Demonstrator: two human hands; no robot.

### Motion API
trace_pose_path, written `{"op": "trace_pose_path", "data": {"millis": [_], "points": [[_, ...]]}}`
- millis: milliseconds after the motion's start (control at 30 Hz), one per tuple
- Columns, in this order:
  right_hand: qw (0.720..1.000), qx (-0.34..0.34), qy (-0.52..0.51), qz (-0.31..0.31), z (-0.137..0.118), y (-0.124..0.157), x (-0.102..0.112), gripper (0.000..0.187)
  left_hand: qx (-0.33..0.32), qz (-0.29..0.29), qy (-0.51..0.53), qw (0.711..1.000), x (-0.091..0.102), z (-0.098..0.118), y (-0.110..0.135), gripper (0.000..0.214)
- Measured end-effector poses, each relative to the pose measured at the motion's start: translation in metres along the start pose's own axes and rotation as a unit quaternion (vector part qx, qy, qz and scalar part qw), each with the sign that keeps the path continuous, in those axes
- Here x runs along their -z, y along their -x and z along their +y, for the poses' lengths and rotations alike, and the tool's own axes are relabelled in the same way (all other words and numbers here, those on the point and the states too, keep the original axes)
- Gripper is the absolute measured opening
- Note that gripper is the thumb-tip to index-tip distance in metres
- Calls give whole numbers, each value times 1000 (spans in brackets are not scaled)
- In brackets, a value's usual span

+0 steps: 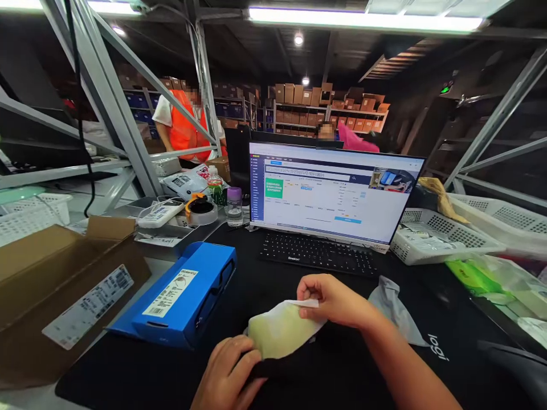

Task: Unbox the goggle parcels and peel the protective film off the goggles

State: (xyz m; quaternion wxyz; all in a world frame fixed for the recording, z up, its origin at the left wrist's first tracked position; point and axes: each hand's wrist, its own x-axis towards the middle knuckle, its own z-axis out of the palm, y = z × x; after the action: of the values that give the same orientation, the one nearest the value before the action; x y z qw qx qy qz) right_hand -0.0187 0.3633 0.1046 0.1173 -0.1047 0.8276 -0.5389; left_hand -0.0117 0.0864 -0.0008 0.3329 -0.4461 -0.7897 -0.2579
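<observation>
Both my hands hold a pale yellow-green soft pouch (280,330) just above the black desk mat (128,370). My left hand (228,373) grips its near lower corner, with something dark beneath it. My right hand (331,299) pinches the white strip at its far upper edge. A grey plastic bag (393,310) lies just right of my right wrist. A blue box with a white label (183,296) lies to the left of the pouch.
A black keyboard (318,253) and a lit monitor (331,191) stand behind my hands. An open cardboard box (55,290) sits at left, white baskets (440,236) at right. A small bottle (234,206) and tape roll (200,210) stand beyond. A person in an orange vest (183,125) is behind the metal frame.
</observation>
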Motion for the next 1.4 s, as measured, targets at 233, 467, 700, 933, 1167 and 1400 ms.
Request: {"op": "trace_pose_path", "data": {"millis": [233,467,700,933,1167,1400], "points": [[953,8,301,-27,-10,6,-4,21,54,13,-19,998,-3,-9,3,37],[950,26,311,-14,-7,0,-9,14,67,-9,-3,998,-6,-9,9,22],[937,86,330,-73,-5,-4,-30,18,25,-57,16,998,-7,-2,7,13],[961,67,148,-222,15,-21,-17,24,38,-68,10,997,-9,2,-7,11],[918,58,376,-113,1,-9,-7,18,39,-67,56,995,-12,-2,-13,17],[874,117,469,-41,-15,6,-29,39,-16,-97,-15,995,-11,-6,-21,53]]}}
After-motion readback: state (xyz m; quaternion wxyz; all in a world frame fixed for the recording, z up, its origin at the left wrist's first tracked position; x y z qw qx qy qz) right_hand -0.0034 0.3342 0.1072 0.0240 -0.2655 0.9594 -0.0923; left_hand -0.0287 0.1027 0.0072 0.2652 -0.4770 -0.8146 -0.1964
